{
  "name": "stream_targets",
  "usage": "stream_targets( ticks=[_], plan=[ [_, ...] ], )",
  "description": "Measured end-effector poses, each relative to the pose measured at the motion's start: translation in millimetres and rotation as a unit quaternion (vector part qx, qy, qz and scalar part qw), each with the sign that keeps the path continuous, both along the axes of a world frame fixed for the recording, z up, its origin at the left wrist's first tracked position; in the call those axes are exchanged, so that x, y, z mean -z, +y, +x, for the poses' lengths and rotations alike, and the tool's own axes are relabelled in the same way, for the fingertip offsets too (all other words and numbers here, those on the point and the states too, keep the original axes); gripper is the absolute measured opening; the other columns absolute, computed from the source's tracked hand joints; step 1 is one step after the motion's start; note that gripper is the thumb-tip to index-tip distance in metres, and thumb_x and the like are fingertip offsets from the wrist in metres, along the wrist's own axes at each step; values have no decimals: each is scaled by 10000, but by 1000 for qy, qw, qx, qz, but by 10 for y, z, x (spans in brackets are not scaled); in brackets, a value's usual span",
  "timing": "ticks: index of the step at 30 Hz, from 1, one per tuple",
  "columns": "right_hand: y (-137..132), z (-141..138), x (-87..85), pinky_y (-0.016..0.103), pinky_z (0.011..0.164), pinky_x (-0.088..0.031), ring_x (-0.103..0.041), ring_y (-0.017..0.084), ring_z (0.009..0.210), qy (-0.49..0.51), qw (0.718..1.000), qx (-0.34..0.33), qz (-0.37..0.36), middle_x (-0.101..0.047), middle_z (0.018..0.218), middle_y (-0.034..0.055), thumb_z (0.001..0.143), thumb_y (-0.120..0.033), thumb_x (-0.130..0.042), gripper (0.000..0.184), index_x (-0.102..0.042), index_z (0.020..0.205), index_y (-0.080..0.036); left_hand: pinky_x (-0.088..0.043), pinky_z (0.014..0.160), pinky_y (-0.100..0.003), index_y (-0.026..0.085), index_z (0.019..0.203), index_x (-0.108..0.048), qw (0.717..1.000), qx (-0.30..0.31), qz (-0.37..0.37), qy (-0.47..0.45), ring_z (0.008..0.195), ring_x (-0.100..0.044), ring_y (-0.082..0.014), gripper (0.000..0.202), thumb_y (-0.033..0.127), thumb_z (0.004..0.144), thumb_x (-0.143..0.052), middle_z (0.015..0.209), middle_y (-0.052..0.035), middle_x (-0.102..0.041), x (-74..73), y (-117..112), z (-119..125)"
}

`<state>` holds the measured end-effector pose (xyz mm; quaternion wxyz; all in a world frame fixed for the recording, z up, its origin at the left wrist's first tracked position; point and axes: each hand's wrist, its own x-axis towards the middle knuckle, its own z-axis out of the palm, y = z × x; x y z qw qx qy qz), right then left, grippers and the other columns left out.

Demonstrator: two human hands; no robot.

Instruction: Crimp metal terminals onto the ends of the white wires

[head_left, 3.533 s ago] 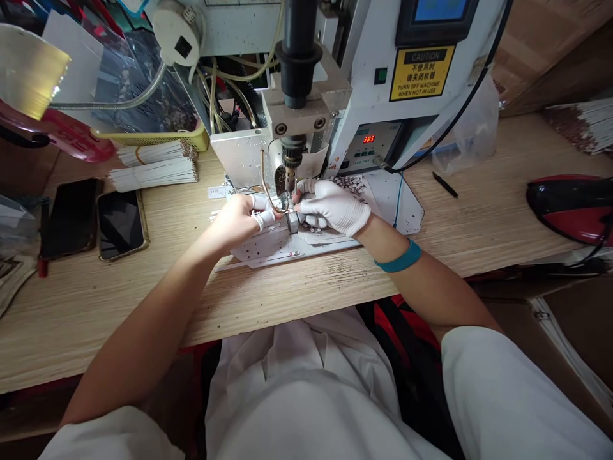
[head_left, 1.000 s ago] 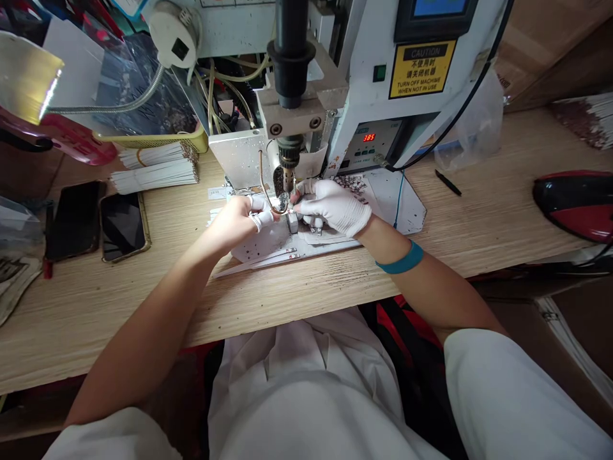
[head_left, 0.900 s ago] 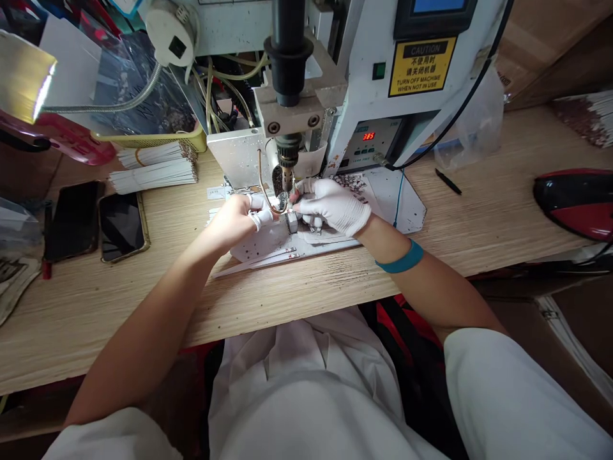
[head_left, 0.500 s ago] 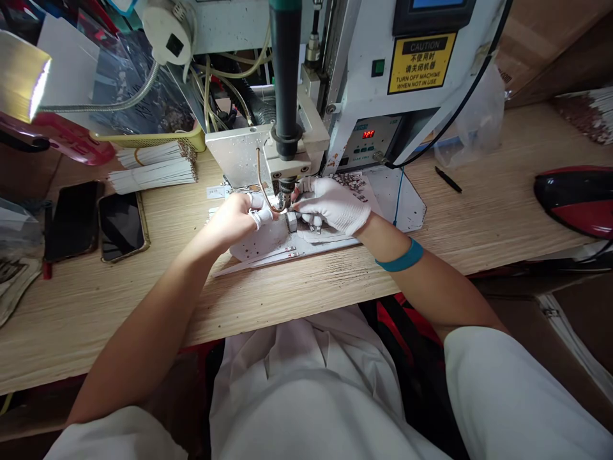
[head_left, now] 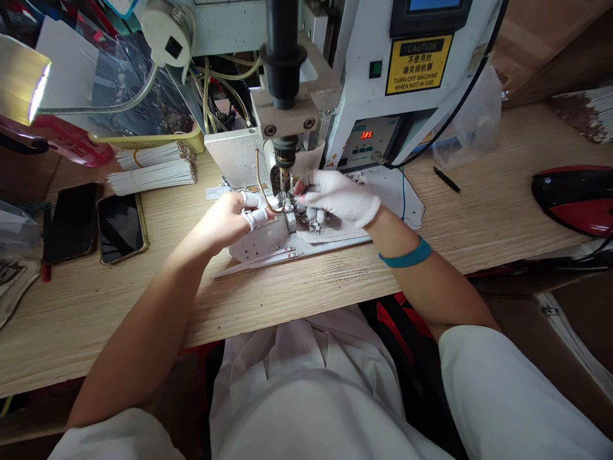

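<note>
My left hand [head_left: 227, 220], with white covers on some fingers, is at the left side of a small metal fixture block [head_left: 290, 221]. Its thumb and fingers are pinched together, and what they hold is too small to make out. From the right, my right hand [head_left: 342, 199] in a white glove reaches to the same block with thumb and forefinger close together; anything between them is hidden. Over the block hangs the tip of a soldering machine head [head_left: 285, 156], a bent copper-coloured tube [head_left: 261, 182] beside it. Small metal-and-white connectors [head_left: 313, 225] lie under my right hand.
Thin white strips [head_left: 261, 260] lie at the base plate's front edge. Bundled white strips [head_left: 153, 177], two phones [head_left: 122, 227] and a yellow basket [head_left: 198, 139] are on the left. The machine's control box [head_left: 366, 144], a black pen [head_left: 447, 179] and a red-black object [head_left: 575, 201] are on the right.
The soldering head has risen off the fixture, leaving its tip higher above the block. My right hand has shifted slightly right; my left hand has stayed nearly in place.
</note>
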<state>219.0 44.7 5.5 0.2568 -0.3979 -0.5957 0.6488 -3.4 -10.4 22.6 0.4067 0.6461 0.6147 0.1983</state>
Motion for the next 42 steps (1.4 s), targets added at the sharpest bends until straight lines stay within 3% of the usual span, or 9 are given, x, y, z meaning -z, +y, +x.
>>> stream_targets(
  ticks=[7, 13, 16, 19, 22, 25, 31, 37, 42],
  plan=[
    [8, 198, -85, 184, 336, -411, -527, 66, 429, -132, 979, -154, 15, -636, 723, 38, 827, -137, -598, 93, -630, 914, -126, -418, 629, -266, 191, 878, -733, 968, 124, 35, 217, 676, -605, -179, 244, 311, 738, -573, 780, -42, -706, -23, -296, -4],
    [98, 165, 17, 256, 611, -502, -623, 139, 685, -225, 942, -23, 248, -679, 766, 29, 751, -143, -621, 140, -716, 854, -142, -432, 636, -269, 236, 887, -724, 946, 233, 27, 222, 679, -618, -179, 268, 223, 770, -483, 828, -30, -712, 60, -415, 162],
    [153, 155, 92, 287, 817, -473, -629, 162, 868, -241, 911, -56, 329, -701, 884, 21, 727, -119, -605, 184, -747, 836, -160, -445, 660, -273, 215, 905, -726, 955, 154, 83, 240, 715, -633, -193, 285, 228, 795, -464, 833, -48, -715, 81, -323, 123],
    [178, 109, 150, 303, 835, -447, -615, 173, 874, -260, 888, -80, 371, -681, 912, 43, 736, -130, -600, 187, -743, 855, -149, -449, 672, -289, 182, 960, -718, 938, 37, 184, 291, 763, -634, -219, 300, 219, 785, -477, 893, -81, -707, 187, -140, 58],
    [175, 65, 146, 328, 794, -432, -591, 196, 843, -306, 860, -68, 403, -648, 853, 51, 738, -162, -617, 113, -718, 787, -147, -454, 667, -285, 169, 919, -718, 937, 23, 207, 282, 759, -623, -215, 265, 228, 770, -506, 901, -88, -697, 323, 26, 32],
    [153, 59, 106, 325, 709, -445, -583, 188, 773, -273, 890, -15, 365, -639, 793, 42, 716, -201, -672, 70, -692, 757, -147, -456, 662, -284, 159, 857, -718, 943, 28, 202, 261, 752, -621, -219, 235, 227, 763, -514, 861, -93, -698, 373, 95, 33],
    [99, 45, 100, 243, 439, -452, -548, 107, 495, -112, 986, 33, 118, -608, 647, 18, 716, -163, -673, 84, -638, 782, -126, -409, 603, -250, 164, 841, -686, 970, 9, 154, 189, 681, -602, -184, 198, 203, 752, -513, 780, -58, -699, 204, 22, 15],
    [6, -84, 53, 213, 453, -515, -584, 100, 501, 14, 999, 31, 9, -597, 629, 6, 728, -64, -647, 115, -584, 801, -127, -371, 569, -235, 168, 903, -635, 983, 25, 128, 126, 614, -542, -148, 223, 323, 813, -501, 711, -25, -663, 139, 8, -38],
    [-29, -144, 69, 167, 327, -408, -508, 59, 435, 23, 1000, -1, -5, -557, 659, -17, 769, -52, -610, 129, -553, 829, -150, -416, 628, -253, 164, 921, -709, 984, 60, 77, 146, 700, -594, -184, 292, 333, 789, -510, 828, -44, -720, 204, 78, -71]
  ],
)
